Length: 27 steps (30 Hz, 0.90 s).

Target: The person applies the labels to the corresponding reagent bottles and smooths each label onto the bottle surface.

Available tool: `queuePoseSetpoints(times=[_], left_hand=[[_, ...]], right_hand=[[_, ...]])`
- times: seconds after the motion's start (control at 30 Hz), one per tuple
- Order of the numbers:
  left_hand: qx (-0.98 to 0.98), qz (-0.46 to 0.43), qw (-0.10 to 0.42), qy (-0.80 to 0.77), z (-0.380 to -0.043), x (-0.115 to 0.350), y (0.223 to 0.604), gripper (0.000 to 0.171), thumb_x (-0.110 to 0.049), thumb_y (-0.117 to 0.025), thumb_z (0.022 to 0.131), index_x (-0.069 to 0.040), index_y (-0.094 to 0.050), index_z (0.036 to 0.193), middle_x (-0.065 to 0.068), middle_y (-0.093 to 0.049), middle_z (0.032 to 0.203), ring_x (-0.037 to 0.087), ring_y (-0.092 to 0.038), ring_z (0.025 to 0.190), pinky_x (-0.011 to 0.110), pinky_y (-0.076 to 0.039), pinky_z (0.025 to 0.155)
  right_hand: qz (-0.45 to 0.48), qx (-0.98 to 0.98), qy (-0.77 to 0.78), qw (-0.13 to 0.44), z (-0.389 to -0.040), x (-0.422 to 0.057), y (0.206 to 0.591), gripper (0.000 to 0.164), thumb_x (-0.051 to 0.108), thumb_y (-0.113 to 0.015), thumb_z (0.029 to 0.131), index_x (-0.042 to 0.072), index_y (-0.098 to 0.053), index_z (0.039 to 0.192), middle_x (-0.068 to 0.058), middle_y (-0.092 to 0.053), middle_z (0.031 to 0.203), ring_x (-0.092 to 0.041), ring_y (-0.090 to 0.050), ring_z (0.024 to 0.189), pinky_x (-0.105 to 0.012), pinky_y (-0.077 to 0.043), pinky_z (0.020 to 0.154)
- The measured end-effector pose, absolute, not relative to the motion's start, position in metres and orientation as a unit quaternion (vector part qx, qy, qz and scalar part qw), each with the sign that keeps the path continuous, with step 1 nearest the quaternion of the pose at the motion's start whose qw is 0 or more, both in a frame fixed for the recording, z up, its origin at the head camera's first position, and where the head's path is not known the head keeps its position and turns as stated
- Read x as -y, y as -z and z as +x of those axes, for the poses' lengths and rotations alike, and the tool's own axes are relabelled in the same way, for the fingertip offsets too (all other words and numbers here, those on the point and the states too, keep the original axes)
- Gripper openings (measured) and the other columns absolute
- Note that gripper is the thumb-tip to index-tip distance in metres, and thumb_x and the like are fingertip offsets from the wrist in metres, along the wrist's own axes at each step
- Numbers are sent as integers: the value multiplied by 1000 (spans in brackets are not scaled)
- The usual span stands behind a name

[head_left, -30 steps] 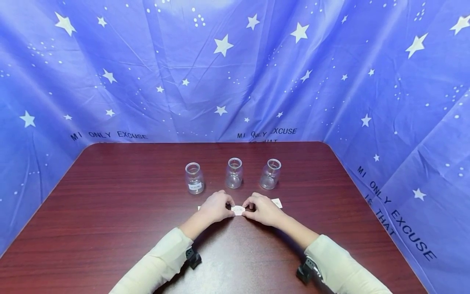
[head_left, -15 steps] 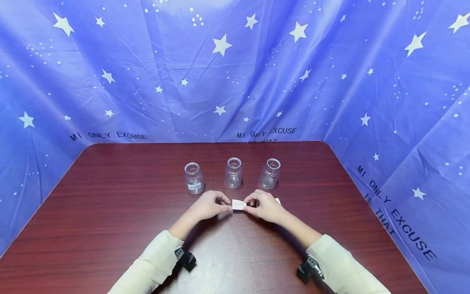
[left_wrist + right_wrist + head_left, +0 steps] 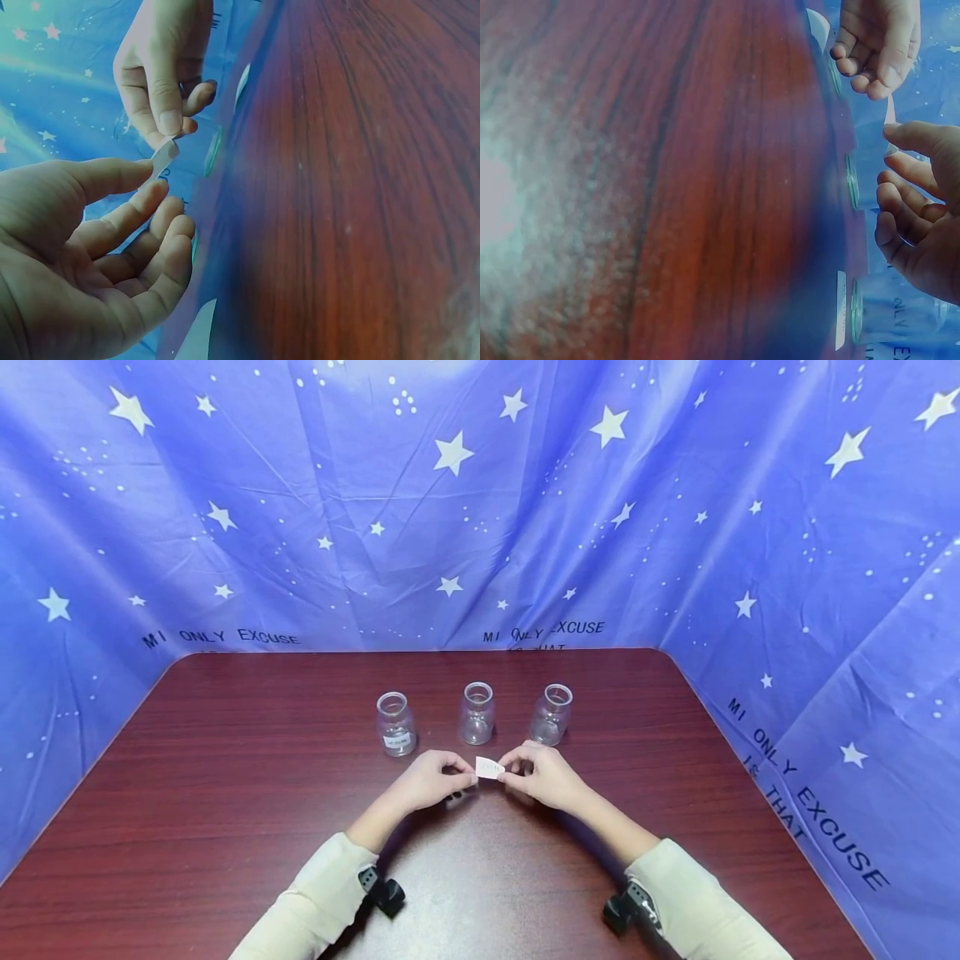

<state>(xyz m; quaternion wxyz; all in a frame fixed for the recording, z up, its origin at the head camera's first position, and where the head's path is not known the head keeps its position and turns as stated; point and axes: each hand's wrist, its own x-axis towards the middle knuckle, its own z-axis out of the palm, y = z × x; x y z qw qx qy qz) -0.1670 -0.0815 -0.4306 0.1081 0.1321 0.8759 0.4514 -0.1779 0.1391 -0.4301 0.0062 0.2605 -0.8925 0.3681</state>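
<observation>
A small white paper label (image 3: pixel 489 767) with faint writing is held up between my two hands over the table. My right hand (image 3: pixel 547 777) pinches its right end between thumb and index finger. At the other end, the thumb and index fingertip of my left hand (image 3: pixel 97 255) pinch the label's edge, the other fingers loosely bent. Beyond the hands stand three clear glass jars in a row: the left jar (image 3: pixel 395 722) bears a white label low on its front, while the middle jar (image 3: pixel 477 714) and right jar (image 3: pixel 552 714) show none.
On the dark red wooden table (image 3: pixel 247 793), another white label (image 3: pixel 841 311) lies near a jar in the right wrist view. A white slip (image 3: pixel 196 334) shows at the bottom of the left wrist view. A blue star-printed curtain (image 3: pixel 450 527) surrounds the table's back and sides.
The label has risen off the table and tilted, moving slightly away from me. My left fingers drew back from its left edge, then came to it again; the right hand kept its pinch.
</observation>
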Motion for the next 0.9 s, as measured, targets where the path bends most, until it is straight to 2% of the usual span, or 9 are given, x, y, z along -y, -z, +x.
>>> queuePoseSetpoints(times=[0.3, 0.43, 0.9], left_hand=[[-842, 131, 121, -509, -164, 79, 428, 17, -20, -65, 85, -4, -70, 88, 12, -69, 78, 18, -64, 66, 23, -48, 59], [-835, 131, 118, -521, -165, 78, 430, 19, -18, -62, 87, -1, -69, 90, 15, -70, 80, 23, -66, 67, 25, -50, 58], [-833, 86, 92, -539, -166, 77, 435, 15, -13, -59, 83, -1, -68, 86, 12, -64, 71, 15, -59, 62, 22, -46, 54]], right_hand=[[255, 891, -375, 8, -178, -140, 429, 14, 13, -73, 78, 9, -70, 91, -3, -59, 76, -3, -47, 62, -18, -42, 54], [252, 891, -377, 7, -178, -140, 428, 14, 13, -74, 78, 9, -70, 90, -2, -59, 76, -3, -47, 62, -18, -42, 54], [236, 889, -390, 32, -175, -138, 425, 15, 15, -74, 79, 12, -70, 93, 3, -59, 76, -2, -48, 59, -19, -43, 53]])
